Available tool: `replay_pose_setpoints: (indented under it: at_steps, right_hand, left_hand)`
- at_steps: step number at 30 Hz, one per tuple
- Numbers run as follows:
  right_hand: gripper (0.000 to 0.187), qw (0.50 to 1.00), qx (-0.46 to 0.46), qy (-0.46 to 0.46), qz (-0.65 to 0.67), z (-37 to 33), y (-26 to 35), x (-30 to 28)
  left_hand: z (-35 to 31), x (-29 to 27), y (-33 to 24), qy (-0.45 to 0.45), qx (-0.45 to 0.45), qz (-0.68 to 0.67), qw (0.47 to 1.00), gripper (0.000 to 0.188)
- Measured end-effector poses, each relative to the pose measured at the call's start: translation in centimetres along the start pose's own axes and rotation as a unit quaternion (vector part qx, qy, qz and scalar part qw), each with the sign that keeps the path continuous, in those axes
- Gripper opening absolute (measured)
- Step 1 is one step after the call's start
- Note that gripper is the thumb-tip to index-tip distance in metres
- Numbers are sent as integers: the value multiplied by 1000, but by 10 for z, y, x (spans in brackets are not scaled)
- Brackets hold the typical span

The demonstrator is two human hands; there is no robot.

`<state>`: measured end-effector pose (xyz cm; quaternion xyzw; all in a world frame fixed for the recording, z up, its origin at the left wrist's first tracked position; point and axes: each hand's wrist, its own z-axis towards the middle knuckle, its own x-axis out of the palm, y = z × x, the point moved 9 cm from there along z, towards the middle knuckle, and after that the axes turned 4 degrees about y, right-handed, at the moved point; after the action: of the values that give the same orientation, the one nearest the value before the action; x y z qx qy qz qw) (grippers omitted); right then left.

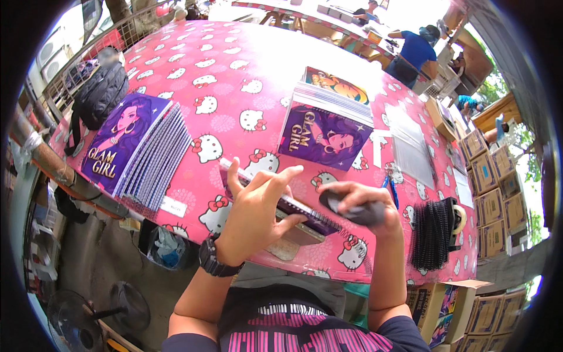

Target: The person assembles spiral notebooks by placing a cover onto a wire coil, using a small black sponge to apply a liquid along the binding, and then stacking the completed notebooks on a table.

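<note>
At the near edge of the table, my left hand (255, 214) grips a purple spiral-bound notebook (322, 222), fingers over its far side and thumb on the near side. The notebook is seen nearly edge-on, its black coil toward the right. Just below it, a flat greyish piece (303, 236) is partly hidden. My right hand (375, 212) is closed around a dark, rounded object (352, 206), blurred and of unclear kind, just right of the coil.
Notebook stacks stand at the left (126, 144) and far centre (325, 138). A black backpack (99, 91) lies far left. Right are clear plastic sleeves (412, 152), blue pens (392, 186), black binding coils (430, 234) and a tape dispenser (457, 220). Cartons (492, 182) and people stand beyond.
</note>
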<state>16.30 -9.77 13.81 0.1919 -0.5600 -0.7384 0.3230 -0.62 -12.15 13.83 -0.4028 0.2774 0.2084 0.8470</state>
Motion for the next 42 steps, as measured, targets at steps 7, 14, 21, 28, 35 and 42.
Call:
replay_pose_setpoints:
  at_steps: [7, 14, 21, 28, 35, 42]
  right_hand:
    - [50, 997, 28, -6, -72, 17, -1, 9]
    - [51, 1000, -24, 0, -18, 28, -4, 12]
    - [43, 998, 3, -21, -58, 24, -21, 10]
    - [57, 999, -31, -12, -10, 26, -12, 14]
    - [42, 997, 38, 21, -63, 41, -27, 10]
    - [42, 997, 41, 28, -64, 57, -31, 17]
  left_hand:
    - [1, -3, 3, -10, 3, -9, 1000, 84]
    - [-8, -39, 29, -165, -30, -59, 984, 89]
    - [-35, 2, 94, -171, -134, -461, 860, 68]
    - [-34, -4, 81, -225, -98, -400, 883, 75]
    - [-36, 5, 93, -204, -128, -416, 877, 65]
    - [-40, 12, 106, -193, -181, -528, 807, 44]
